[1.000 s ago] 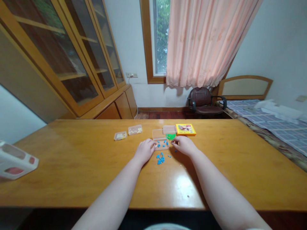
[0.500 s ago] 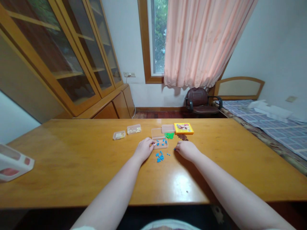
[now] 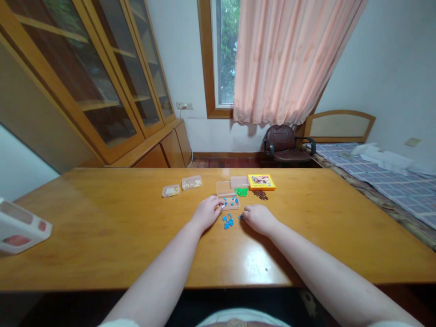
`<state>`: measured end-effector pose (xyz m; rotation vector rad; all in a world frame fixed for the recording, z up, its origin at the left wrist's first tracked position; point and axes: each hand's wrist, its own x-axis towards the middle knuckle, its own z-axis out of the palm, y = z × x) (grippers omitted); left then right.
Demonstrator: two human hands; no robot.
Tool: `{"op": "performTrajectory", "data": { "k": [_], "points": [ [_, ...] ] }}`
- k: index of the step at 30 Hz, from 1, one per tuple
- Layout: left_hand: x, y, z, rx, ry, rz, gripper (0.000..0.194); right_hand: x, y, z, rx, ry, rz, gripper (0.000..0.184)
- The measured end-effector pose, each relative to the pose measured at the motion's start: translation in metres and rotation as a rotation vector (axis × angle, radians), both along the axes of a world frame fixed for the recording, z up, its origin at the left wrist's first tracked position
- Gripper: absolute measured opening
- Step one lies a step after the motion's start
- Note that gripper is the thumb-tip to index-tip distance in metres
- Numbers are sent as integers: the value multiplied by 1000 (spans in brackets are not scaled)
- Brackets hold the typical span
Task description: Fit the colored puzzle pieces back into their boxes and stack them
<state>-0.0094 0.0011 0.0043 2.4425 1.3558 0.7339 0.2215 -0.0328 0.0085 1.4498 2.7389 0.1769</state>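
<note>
A small clear plastic box point(image 3: 235, 206) lies open with several blue building bricks point(image 3: 232, 204) spread inside it. My left hand point(image 3: 207, 212) is at its left edge, fingers closed on the rim. To the right, my right hand point(image 3: 260, 219) has its fingertips pinched together low over the table, at a tiny blue piece point(image 3: 240, 217) partly hidden by them. Between the hands, just in front of the box, lies a loose pile of blue bricks point(image 3: 227, 221).
Behind the box are a heap of green bricks point(image 3: 241, 192), brown pieces point(image 3: 260, 195), a clear lid point(image 3: 240, 181) and a yellow box point(image 3: 261, 182). Two clear boxes with pale pieces point(image 3: 191, 183) stand left. A white plastic holder point(image 3: 25, 227) is at the far left.
My right hand has moved left, from beside the box's right end to the small blue pieces near the pile. My left hand stays at the box's edge.
</note>
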Motion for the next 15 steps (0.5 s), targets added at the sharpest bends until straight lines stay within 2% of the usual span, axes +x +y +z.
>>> {"op": "performTrajectory", "data": {
  "k": [5, 11, 15],
  "points": [
    [0, -1, 1, -17, 16, -13, 19, -5, 4, 5, 1, 135, -37, 31],
    [-3, -2, 5, -15, 75, -78, 16, -19, 20, 17, 88, 323, -174, 32],
    [-8, -6, 10, -38, 148, -114, 12, -26, 19, 23, 15, 378, -206, 26]
  ]
}}
